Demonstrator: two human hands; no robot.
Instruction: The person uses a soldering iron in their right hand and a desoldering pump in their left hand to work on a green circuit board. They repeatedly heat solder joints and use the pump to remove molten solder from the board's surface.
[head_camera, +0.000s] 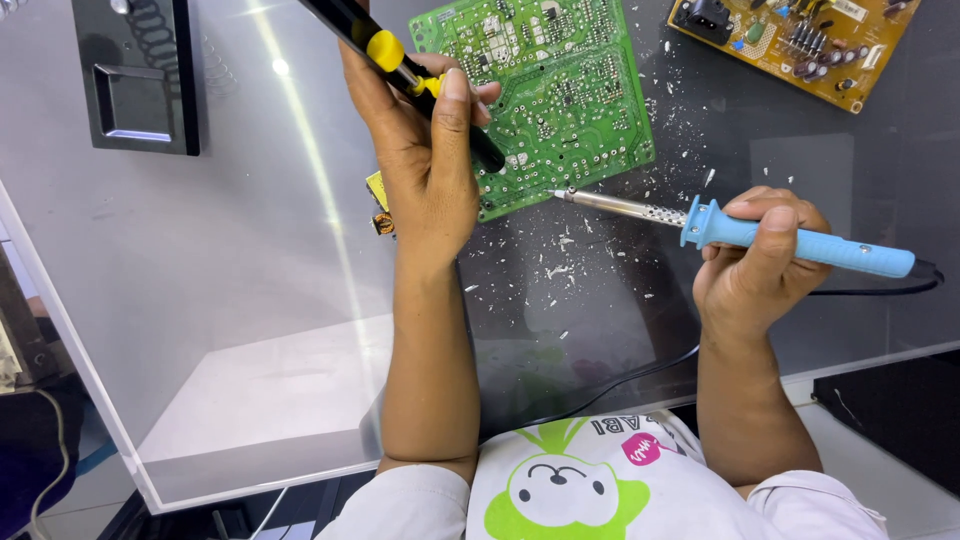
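The green circuit board (545, 90) lay solder side up on the dark glass tabletop (250, 250), tilted, at the far middle of the surface. Every place below is told from that board. Well to its left stood a black metal bracket (135, 75). To its right, at the far corner, lay a yellow circuit board (800, 40) with its parts facing up. The left hand (425, 150) covered the board's near left edge, fingers and thumb wrapped around a black and yellow desoldering pump (400, 65) whose dark tip pressed on the board's near left part. The right hand (760, 255) sat to the near right, closed around the blue handle of a soldering iron (740, 232), its metal tip touching the board's near edge. White flecks (560, 270) were scattered just near of the board
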